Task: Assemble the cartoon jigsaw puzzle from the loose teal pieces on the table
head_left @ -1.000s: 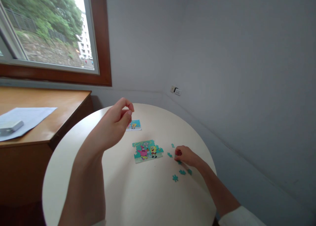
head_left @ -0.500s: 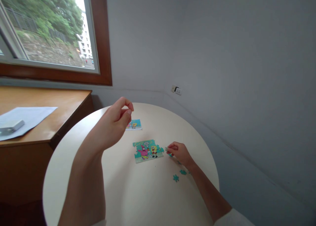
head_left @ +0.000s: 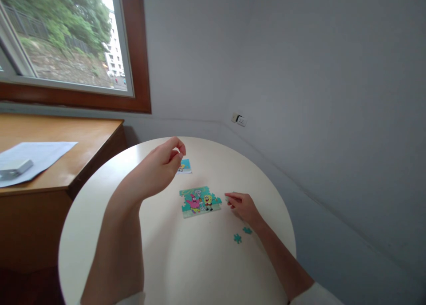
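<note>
A partly built cartoon jigsaw (head_left: 200, 201) lies on the round cream table (head_left: 186, 260). My right hand (head_left: 242, 205) rests on the table just right of the jigsaw, fingers pinched on a small teal puzzle piece held against the jigsaw's right edge. My left hand (head_left: 159, 168) hovers above the table, left of and behind the jigsaw, thumb and fingertips pinched together; what they hold, if anything, I cannot make out. Two loose teal pieces (head_left: 241, 235) lie near my right wrist. A small reference picture card (head_left: 185, 166) lies behind my left hand, partly hidden.
A wooden desk (head_left: 83, 145) stands at the left with a sheet of paper (head_left: 40, 154) and a small grey box (head_left: 15, 167) on it. A window (head_left: 63, 38) is above it. Grey walls close in behind and to the right, with a wall socket (head_left: 238, 119).
My right hand moved left from the loose pieces to the jigsaw's right edge, carrying a piece. My left hand drifted slightly right, still pinched.
</note>
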### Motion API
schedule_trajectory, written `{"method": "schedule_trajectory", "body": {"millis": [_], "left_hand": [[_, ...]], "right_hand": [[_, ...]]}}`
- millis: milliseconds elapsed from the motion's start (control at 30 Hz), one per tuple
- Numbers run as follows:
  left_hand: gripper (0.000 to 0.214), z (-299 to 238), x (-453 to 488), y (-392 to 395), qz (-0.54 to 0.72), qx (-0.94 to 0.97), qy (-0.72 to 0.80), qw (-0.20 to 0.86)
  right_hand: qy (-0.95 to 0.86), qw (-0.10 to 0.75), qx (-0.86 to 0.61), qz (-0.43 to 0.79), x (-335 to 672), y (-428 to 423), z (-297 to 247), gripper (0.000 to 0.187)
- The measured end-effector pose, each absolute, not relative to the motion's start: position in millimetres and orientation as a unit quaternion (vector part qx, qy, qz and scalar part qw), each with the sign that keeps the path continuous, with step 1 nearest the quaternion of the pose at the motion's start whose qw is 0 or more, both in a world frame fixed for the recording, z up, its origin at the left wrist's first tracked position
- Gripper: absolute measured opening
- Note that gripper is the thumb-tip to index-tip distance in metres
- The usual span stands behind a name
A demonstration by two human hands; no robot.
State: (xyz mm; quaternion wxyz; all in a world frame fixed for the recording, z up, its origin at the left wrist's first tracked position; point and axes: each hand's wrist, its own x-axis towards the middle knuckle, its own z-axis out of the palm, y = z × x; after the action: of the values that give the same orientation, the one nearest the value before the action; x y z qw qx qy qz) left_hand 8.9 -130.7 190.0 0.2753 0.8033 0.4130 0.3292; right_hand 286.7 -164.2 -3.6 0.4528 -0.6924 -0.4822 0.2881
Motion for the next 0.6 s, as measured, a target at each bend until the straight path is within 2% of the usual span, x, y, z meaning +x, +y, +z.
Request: {"method": "schedule_trajectory", "body": {"millis": [267,367,467,600], "left_hand": [[0.013,187,8,-130,0.295,0.822,0.409,0.265],[0.014,180,15,-120,0.255,0.847,0.372,0.283],[0.016,163,30,-101,0.189,0.869,0.344,0.301],[0.024,129,55,-74,0.031,0.894,0.393,0.214]], "right_hand": [[-0.423,0.444,-0.709,0.348,269,-167,2,0.010],[-0.449,0.452,-0.696,0.330,270,-169,3,0.012],[-0.472,0.437,-0.694,0.325,272,-168,1,0.023],[-0.460,0.457,-0.674,0.354,273,-165,-5,0.013]]}}
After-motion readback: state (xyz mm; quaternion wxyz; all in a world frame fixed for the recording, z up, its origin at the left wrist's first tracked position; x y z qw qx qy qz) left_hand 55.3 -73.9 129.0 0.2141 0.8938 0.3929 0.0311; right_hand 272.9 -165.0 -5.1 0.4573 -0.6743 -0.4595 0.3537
